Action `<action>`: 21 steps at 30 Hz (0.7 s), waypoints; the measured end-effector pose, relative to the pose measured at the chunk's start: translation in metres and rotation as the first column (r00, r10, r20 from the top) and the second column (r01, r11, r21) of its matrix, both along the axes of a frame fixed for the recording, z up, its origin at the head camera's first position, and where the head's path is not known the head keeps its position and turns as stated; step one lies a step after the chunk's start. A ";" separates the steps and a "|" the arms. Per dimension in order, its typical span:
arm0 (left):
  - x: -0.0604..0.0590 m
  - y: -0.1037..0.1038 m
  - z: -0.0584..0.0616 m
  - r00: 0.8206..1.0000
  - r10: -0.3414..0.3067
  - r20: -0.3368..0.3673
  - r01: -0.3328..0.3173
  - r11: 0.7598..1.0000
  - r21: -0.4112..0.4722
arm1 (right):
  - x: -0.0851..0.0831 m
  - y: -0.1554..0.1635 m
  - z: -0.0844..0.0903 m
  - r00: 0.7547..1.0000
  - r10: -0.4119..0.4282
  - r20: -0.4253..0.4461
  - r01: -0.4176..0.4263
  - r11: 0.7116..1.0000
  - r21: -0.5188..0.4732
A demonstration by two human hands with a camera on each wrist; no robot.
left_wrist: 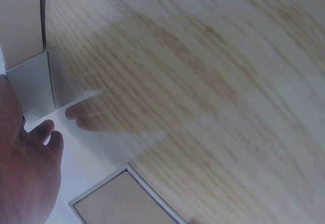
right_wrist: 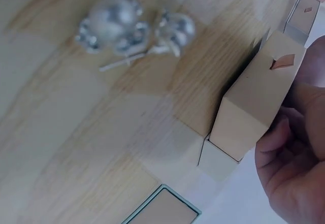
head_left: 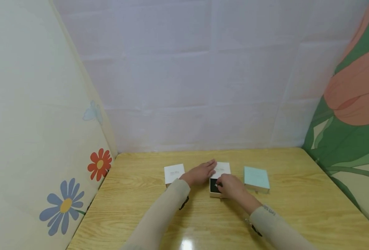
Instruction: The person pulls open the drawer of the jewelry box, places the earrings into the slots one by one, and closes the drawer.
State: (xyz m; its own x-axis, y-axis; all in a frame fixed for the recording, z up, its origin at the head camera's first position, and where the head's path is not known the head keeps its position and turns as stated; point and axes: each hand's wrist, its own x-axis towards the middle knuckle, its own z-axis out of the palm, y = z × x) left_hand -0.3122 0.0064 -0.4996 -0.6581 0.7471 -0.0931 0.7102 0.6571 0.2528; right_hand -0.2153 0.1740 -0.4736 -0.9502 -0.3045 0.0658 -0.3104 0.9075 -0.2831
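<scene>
Three small boxes stand in a row on the wooden table [head_left: 296, 208]. On the white lid [head_left: 223, 169] of the middle box lies my left hand [head_left: 203, 172], fingers straight. That box's tray with a black insert [head_left: 214, 187] sticks out towards me. My right hand [head_left: 229, 185] curls round the tray at the insert. In the right wrist view its fingers [right_wrist: 277, 135] press the beige box side [right_wrist: 254, 107], and blurred silver jewellery [right_wrist: 132, 28] shows against the wood. My left hand [left_wrist: 25, 173] fills the left wrist view's lower left, next to a white box edge [left_wrist: 30, 82].
A shut white box [head_left: 174, 173] sits left of the hands and a pale teal box [head_left: 257, 178] right of them. Padded walls close the table on the left, back and right. Bare wood lies between the boxes and me.
</scene>
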 end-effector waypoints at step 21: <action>-0.002 -0.001 -0.003 1.000 0.016 0.002 -0.016 1.000 0.015 | -0.001 -0.002 0.000 0.999 0.026 -0.029 -0.027 0.999 -0.041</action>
